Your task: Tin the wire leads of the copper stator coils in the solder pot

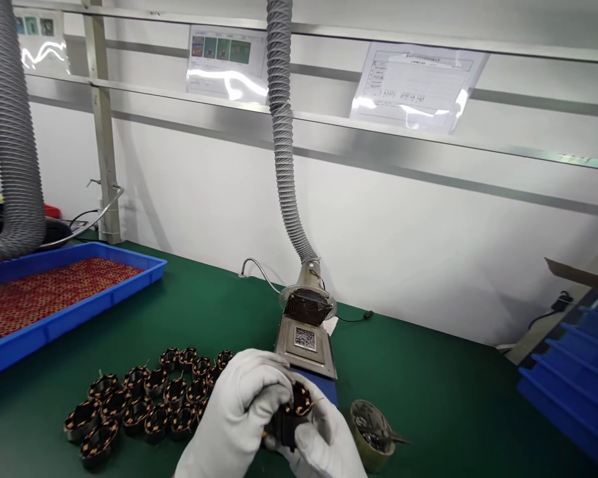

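Observation:
Both my hands wear white gloves and meet at the bottom middle of the view. My left hand point(242, 411) curls over a dark ring-shaped coil part with copper windings point(295, 413), gripping it from the left. My right hand point(323, 441) cups the same part from below and the right. Just left of my hands, several more of these wound coil parts point(139, 405) lie in a loose cluster on the green mat. Directly behind my hands stands a small metal solder pot with a fan hood point(306, 332).
A grey ribbed extraction hose point(283, 133) drops to the fan hood. A blue tray with a red patterned sheet point(54, 292) sits at the left, with a second hose above it. A small round tin point(371, 431) rests right of my hands. Stacked blue trays point(573, 378) stand far right.

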The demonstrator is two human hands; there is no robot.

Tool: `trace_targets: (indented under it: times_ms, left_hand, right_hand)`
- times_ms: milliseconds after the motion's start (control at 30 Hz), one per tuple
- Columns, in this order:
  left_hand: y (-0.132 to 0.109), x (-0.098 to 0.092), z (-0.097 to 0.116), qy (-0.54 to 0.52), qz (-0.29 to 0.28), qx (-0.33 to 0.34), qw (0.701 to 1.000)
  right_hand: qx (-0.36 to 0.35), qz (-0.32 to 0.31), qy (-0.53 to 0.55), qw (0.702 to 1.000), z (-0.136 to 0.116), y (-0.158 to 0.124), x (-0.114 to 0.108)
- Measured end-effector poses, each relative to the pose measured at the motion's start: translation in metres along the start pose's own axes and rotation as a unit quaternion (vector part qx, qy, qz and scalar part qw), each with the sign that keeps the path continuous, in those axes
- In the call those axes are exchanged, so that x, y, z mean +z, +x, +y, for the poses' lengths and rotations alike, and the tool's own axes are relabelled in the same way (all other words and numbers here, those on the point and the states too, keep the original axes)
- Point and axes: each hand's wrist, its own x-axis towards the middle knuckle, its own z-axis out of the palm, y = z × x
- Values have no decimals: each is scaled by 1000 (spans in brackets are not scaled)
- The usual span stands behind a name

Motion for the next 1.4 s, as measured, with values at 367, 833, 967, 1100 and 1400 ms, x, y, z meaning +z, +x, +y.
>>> trace_targets:
  times_ms: [367,833,967,1100,1400]
  left_hand:
    - [0,12,14,-233,-51,-219,946]
    - [1,0,18,-233,-83,-307,919]
    - [-2,12,15,-273,-32,-245,930]
    - [-7,-3,12,-297,119,-238,917]
    - [0,0,19,-138,-66,-169,974]
  right_hand:
    - [9,29,-5,1000,-4,-2,-2]
    - [-19,18,-30,999,-2,-1,-1]
    - [-30,25,-41,998,-2,-3,1]
    - [15,11,-20,1000,-5,-7,0]
    - [-5,11,-12,1000,-1,-6,0]
